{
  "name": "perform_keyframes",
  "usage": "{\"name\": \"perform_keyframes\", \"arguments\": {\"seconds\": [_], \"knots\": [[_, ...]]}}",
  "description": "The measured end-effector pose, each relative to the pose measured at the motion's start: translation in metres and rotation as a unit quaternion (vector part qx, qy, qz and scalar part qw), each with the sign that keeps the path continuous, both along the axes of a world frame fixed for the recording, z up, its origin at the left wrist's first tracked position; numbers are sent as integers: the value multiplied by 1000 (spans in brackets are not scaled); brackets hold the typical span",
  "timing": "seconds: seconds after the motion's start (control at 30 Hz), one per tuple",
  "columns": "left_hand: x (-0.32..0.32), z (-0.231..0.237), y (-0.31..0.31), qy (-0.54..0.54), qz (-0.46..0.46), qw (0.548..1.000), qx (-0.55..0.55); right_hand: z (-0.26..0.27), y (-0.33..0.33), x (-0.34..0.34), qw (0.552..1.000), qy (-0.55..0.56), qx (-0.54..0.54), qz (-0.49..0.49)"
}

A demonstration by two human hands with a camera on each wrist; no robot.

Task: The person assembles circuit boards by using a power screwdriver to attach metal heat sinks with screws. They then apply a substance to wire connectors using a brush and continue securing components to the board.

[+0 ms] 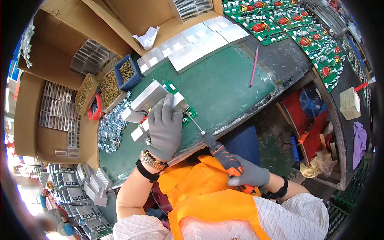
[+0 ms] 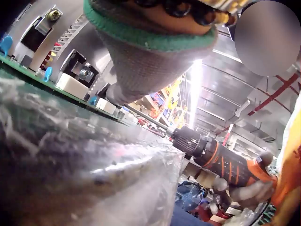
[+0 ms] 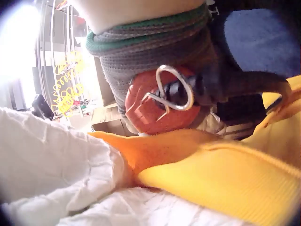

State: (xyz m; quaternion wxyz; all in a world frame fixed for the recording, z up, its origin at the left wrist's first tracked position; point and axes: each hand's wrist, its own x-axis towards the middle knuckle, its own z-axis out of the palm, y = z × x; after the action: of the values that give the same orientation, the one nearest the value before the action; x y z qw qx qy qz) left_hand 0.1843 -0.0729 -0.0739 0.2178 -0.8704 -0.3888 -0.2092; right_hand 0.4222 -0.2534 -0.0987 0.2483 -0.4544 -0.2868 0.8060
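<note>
The head view is looking down on the bench [image 1: 224,76]; the left wrist view is skimming it, sharing the driver [image 1: 226,160]. The right is closely facing its butt [image 3: 141,115].

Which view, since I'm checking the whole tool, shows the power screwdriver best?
The head view, showing the power screwdriver from bit to orange end, though the right hand covers part. The left wrist view shows chuck and body closer; the right wrist view, only the orange end, metal loop and cord.
</note>
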Motion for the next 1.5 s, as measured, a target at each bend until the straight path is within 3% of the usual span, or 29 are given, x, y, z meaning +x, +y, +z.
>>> {"name": "perform_keyframes", "arguments": {"seconds": [0.07,0.17,0.33,0.43,0.47,0.53,0.57,0.6,0.63,0.7,0.77,0.8,0.87,0.9,0.97,1.07,1.27,1.4,1.47,1.5], "knots": [[0,-2,2,-2,-6,1000,3,-7,-3,-6,999,-19,50,2],[-1,-1,0,0,-6,1000,2,-1,2,-3,1000,12,0,9],[-1,4,-2,11,5,1000,-3,-3,2,-2,999,29,15,-2],[-3,18,-9,-20,0,993,-120,2,2,6,999,34,10,17],[-8,34,-4,-18,10,994,-107,4,1,9,1000,14,-1,17],[-24,66,11,-158,-99,948,-259,1,-1,14,1000,0,8,30],[-41,79,27,-211,-100,924,-303,0,-3,14,999,-17,6,35],[-55,93,46,-223,-83,922,-306,-2,-4,11,999,-17,11,42],[-62,106,58,-322,41,845,-425,-3,-4,9,997,-60,37,40],[-106,86,120,-254,98,900,-341,-6,-5,5,992,-102,70,39],[-142,62,171,-119,170,931,-299,-11,-5,9,998,39,-30,27],[-141,58,185,-121,169,933,-294,-14,-8,8,999,38,-25,27],[-128,50,209,20,227,927,-298,-27,-18,4,998,-57,28,10],[-124,39,220,15,224,929,-293,-45,-23,8,998,-38,43,24],[-120,14,233,7,182,941,-285,-24,-17,6,999,-24,11,27],[-119,20,248,6,190,916,-354,-14,-20,8,999,-25,-7,37],[-119,33,231,-9,196,926,-322,14,-17,10,998,-24,56,27],[-134,37,226,-108,221,921,-304,24,-16,11,996,-16,85,30],[-133,44,217,-257,212,893,-303,26,-13,11,996,-13,83,35],[-132,47,212,-258,212,893,-303,28,-12,11,996,-9,81,39]]}}
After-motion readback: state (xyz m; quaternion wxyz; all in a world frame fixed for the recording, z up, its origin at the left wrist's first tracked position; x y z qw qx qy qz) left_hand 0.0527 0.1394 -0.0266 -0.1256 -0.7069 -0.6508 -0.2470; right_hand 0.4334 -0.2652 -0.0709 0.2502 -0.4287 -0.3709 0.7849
